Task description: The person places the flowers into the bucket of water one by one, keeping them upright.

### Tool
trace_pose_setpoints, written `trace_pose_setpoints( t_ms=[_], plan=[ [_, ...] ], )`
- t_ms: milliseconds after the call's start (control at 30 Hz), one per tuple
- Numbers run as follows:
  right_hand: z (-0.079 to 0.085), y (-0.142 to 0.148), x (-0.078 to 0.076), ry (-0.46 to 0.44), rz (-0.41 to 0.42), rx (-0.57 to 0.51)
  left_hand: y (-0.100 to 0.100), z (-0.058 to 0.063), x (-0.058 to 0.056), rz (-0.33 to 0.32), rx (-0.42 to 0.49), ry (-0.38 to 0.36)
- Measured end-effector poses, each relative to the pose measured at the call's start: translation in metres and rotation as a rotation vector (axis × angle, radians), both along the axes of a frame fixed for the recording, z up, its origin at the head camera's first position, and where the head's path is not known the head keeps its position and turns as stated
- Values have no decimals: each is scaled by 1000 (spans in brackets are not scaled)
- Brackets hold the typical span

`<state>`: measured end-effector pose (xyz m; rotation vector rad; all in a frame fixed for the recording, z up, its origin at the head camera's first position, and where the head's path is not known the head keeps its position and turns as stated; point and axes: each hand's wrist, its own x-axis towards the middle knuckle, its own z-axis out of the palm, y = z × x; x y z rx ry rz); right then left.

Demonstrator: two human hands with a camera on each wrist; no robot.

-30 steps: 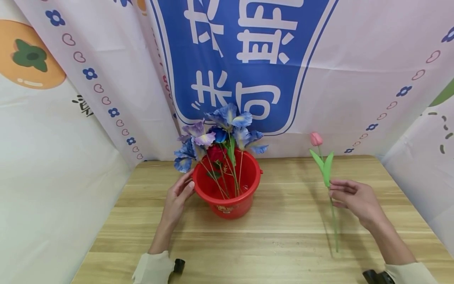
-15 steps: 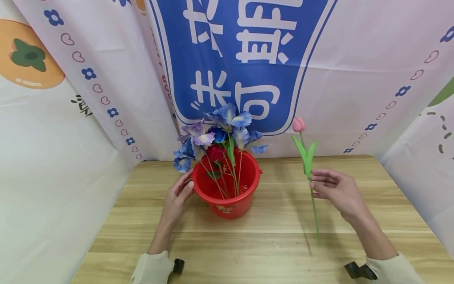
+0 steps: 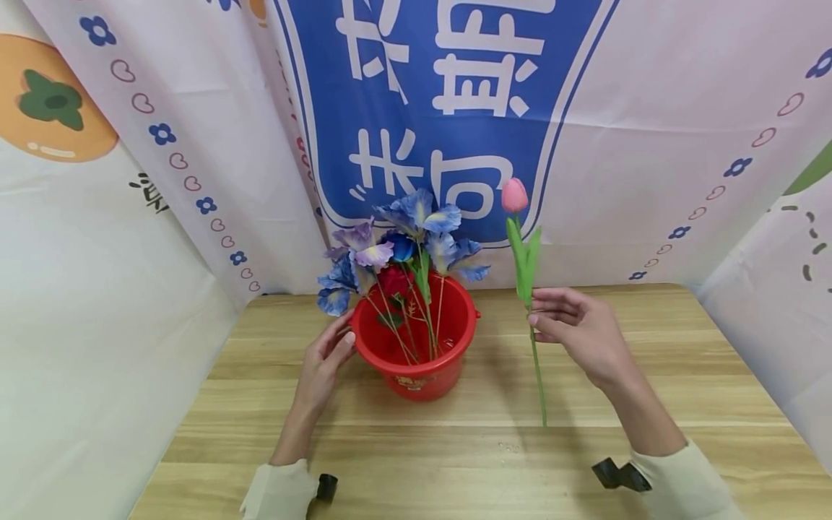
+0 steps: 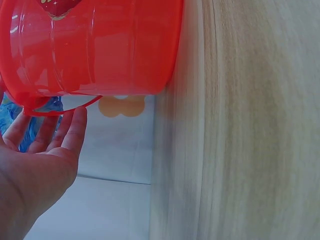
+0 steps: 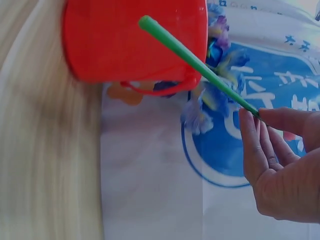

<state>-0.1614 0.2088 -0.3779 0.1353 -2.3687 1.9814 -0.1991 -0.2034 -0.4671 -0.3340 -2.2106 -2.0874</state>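
The right hand [image 3: 588, 336] pinches an artificial pink tulip [image 3: 525, 271] by its green stem, just below the leaves. It holds the flower upright to the right of a red bucket [image 3: 425, 384]. Seen from the right wrist, the lower stem [image 5: 190, 57] slants across the bucket. The left hand [image 3: 321, 368] touches the bucket's left side at the rim. Its fairly straight fingers [image 4: 74, 132] reach behind the thin red handle [image 4: 47, 114] in the left wrist view. Inside the bucket stand blue irises [image 3: 422, 215], a purple iris [image 3: 365, 244], a red flower [image 3: 395, 280] and a dark blue flower [image 3: 399, 247].
The bucket stands on a wood-grain table [image 3: 273, 404]. Behind it hangs a white cloth with a blue printed panel [image 3: 481, 144], and more printed cloth [image 3: 97, 274] encloses the sides. Small clear drops [image 3: 509, 448] lie on the table near the front.
The right hand has carried the tulip leftward and away from the wearer, closer to the bucket. The left hand and the bucket have stayed in place.
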Motion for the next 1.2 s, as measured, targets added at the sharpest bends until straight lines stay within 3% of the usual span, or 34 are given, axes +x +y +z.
trace_pose_setpoints(
  t_ms=[633, 1200],
  plan=[
    [28, -43, -24, 20, 39, -24, -1, -1, -1, -6, 0, 9],
    [50, -83, -49, 93, 98, -106, -1, -3, -1, 3, 6, 2]
  ],
)
